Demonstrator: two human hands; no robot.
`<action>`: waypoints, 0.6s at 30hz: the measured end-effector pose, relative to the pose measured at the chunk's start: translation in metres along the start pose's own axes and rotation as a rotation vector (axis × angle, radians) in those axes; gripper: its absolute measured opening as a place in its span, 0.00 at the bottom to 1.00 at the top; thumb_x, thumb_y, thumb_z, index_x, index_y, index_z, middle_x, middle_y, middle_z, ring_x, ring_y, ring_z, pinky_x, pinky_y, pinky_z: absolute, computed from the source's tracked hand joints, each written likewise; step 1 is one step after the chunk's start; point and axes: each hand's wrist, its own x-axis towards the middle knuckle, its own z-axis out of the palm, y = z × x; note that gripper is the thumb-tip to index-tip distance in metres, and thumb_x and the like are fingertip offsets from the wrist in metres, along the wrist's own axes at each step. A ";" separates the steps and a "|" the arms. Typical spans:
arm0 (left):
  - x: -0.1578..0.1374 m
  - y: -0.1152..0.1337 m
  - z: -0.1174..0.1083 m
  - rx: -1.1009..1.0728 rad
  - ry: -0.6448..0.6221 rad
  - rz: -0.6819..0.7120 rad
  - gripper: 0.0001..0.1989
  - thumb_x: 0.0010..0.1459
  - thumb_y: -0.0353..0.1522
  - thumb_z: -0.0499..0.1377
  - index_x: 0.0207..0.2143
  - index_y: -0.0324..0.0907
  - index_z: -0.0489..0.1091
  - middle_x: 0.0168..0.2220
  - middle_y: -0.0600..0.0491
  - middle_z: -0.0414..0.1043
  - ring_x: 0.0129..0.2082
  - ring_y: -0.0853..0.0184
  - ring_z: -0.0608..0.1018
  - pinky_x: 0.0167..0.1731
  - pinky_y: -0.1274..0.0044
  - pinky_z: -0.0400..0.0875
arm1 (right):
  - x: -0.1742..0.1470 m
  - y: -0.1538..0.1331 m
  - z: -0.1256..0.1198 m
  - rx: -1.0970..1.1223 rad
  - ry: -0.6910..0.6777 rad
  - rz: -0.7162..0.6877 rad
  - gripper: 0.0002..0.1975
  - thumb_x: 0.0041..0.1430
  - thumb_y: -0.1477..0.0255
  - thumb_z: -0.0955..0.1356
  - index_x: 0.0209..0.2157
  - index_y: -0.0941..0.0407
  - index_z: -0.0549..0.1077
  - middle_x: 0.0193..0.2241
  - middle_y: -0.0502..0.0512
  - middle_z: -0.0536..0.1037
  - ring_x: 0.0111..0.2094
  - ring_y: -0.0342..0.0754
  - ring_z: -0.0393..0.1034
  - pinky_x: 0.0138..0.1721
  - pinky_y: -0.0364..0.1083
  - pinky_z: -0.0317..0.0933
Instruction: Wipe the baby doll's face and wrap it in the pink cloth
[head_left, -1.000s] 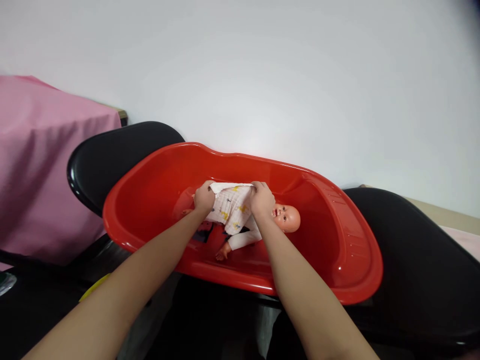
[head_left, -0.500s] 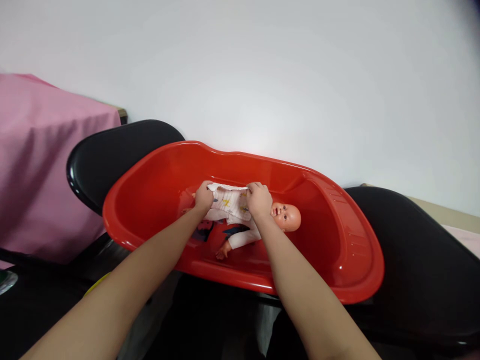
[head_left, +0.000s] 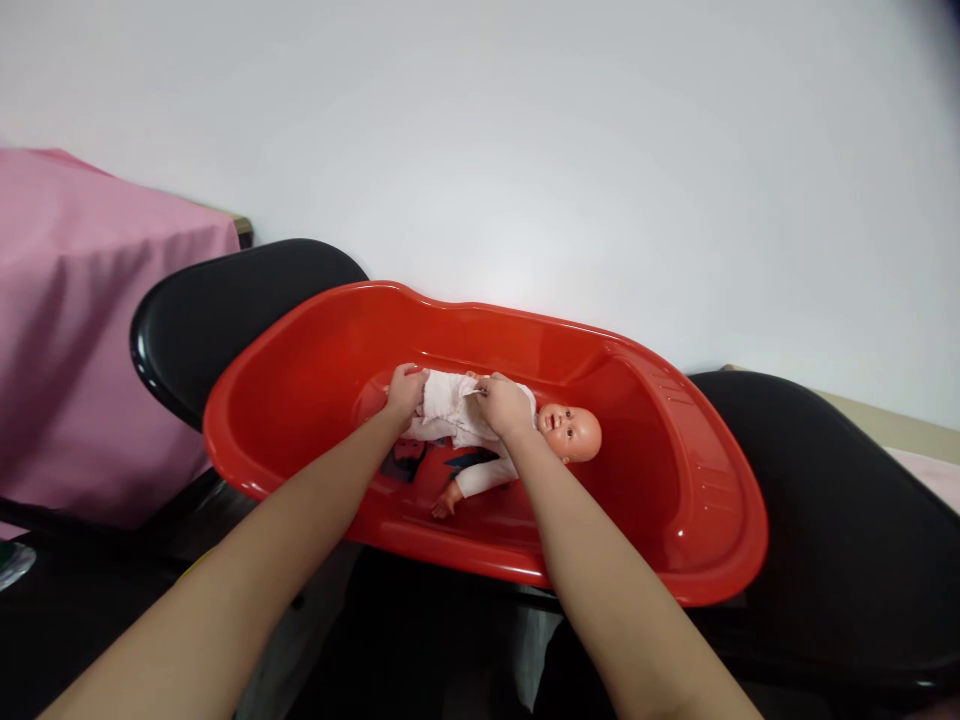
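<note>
Your left hand [head_left: 406,391] and right hand [head_left: 504,404] are both closed on the white cloth [head_left: 450,404] over the doll [head_left: 510,440]. The doll lies on its back inside the red tub [head_left: 705,520], head toward your right.

No legible text, labels, brands, numbers or signs on any surface in view. Checked the red tub [head_left: 697,520]: rim and inner wall plain, only moulded ridges near the right end. Doll [head_left: 525,440]: white garment shows no readable print; faint marks on the cloth are too small to tell. A dark patch on the tub floor beneath the doll is a picture or pattern, not readable as letters. Pink cloth [head_left: 82,330] at left: plain. Black seats [head_left: 225,300] and white wall [head_left: 525,150]: unmarked
</note>
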 end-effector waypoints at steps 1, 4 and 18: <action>-0.002 0.000 0.000 0.006 -0.014 0.005 0.28 0.56 0.30 0.65 0.60 0.42 0.65 0.50 0.44 0.77 0.35 0.65 0.80 0.28 0.78 0.72 | 0.000 0.000 0.000 -0.007 -0.009 -0.008 0.16 0.68 0.70 0.63 0.48 0.50 0.81 0.49 0.55 0.80 0.47 0.50 0.75 0.42 0.46 0.61; -0.003 -0.001 -0.001 0.069 -0.084 0.051 0.41 0.49 0.20 0.64 0.66 0.42 0.59 0.65 0.39 0.68 0.51 0.60 0.79 0.35 0.78 0.74 | 0.001 0.000 -0.001 -0.016 -0.019 -0.017 0.15 0.68 0.69 0.64 0.48 0.51 0.82 0.49 0.56 0.81 0.48 0.51 0.75 0.43 0.47 0.62; 0.046 -0.027 -0.018 0.468 -0.054 0.281 0.25 0.58 0.18 0.55 0.58 0.39 0.67 0.56 0.43 0.76 0.53 0.65 0.80 0.54 0.74 0.75 | 0.004 -0.001 0.018 0.010 -0.356 -0.113 0.15 0.68 0.60 0.67 0.46 0.53 0.82 0.49 0.59 0.82 0.48 0.53 0.76 0.47 0.47 0.63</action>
